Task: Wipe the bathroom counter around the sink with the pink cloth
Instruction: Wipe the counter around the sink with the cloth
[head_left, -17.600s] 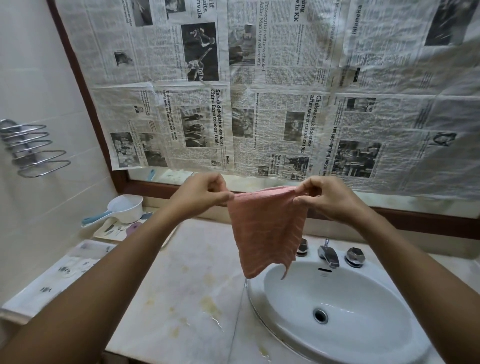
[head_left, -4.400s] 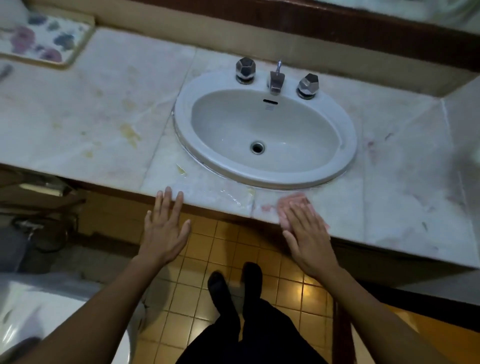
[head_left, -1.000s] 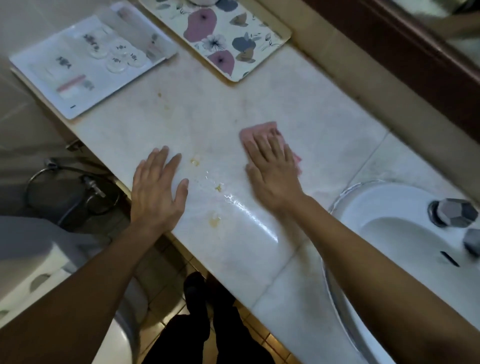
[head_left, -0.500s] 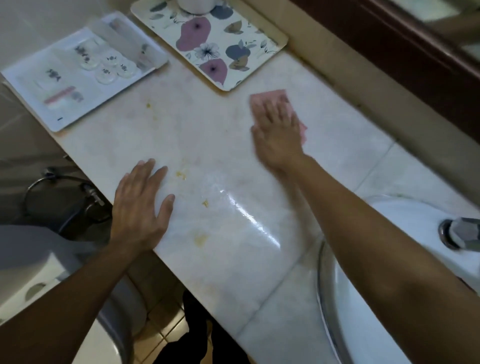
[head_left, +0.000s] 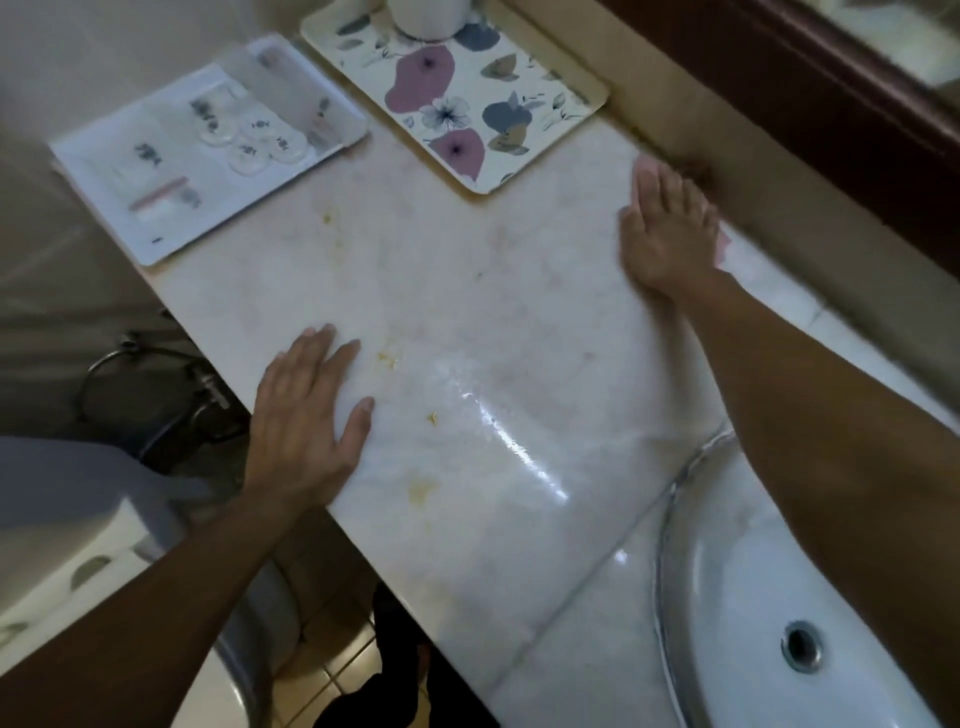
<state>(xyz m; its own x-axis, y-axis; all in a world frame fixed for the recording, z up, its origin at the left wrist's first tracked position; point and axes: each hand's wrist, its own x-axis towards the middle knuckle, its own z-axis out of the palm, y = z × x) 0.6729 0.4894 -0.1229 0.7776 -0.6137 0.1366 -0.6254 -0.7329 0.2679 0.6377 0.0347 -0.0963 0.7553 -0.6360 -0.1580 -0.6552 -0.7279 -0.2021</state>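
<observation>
The thin pink cloth (head_left: 723, 248) lies flat on the pale marble table (head_left: 493, 312), near its back edge and just in front of the beige backsplash strip (head_left: 649, 88). It is almost wholly covered. Only a pink sliver shows at the far fingertips and another at the outer side of the palm.

The right grip (head_left: 667, 234), a bare hand, lies palm-down on the cloth with straight fingers held close together, pressing rather than pinching. It looks slightly blurred. Its forearm runs across the rim of the white oval sink (head_left: 675, 545), set into the table at the lower right. The sink's round metal drain (head_left: 801, 647) shows in the bowl.

The left grip (head_left: 306, 415) lies flat on the table's front edge, well apart from the cloth. Its fingers are straight, its thumb is spread, and it holds nothing.

Between the two hands the marble carries small yellowish stains (head_left: 387, 358) and a wet shine.

At the far end sits a cream rectangular tray with purple and blue flowers (head_left: 457, 98), with a white cup (head_left: 428, 18) on it. Just beside it lies a flat white tray of small clear packets (head_left: 197, 150).

A dark brown wooden frame (head_left: 831, 104) runs above the backsplash, and yellow floor tiles (head_left: 332, 675) show below the table.
</observation>
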